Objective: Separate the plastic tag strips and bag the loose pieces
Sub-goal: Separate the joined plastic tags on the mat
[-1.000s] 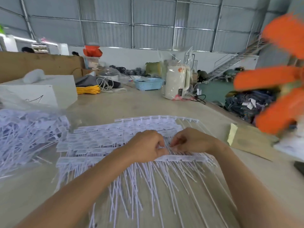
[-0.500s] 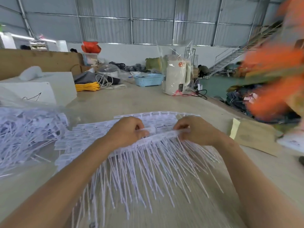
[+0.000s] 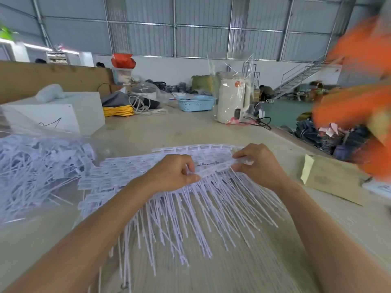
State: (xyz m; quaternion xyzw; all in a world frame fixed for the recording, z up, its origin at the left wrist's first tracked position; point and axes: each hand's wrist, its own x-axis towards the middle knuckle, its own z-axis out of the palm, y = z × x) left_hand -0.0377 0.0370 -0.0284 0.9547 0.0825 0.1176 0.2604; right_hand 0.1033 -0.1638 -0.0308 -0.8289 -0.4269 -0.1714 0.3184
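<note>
Splitting a tag strip at frame centre

Left hand and right hand pinch the tag strip — best twist gently, pulling apart evenly.

A strip of white plastic tags is lifted off the table at the centre, its band of flat heads running left to right and rising to the right, with long thin tails hanging toward the near edge in a spread fringe. Beneath and just beyond it, more strips lie flat in overlapping rows, their rectangular heads forming a pale sheet that reaches to the far side. To the left, a clear plastic bag lies open on its side, filled with a tangled heap of loose tags.
</note>
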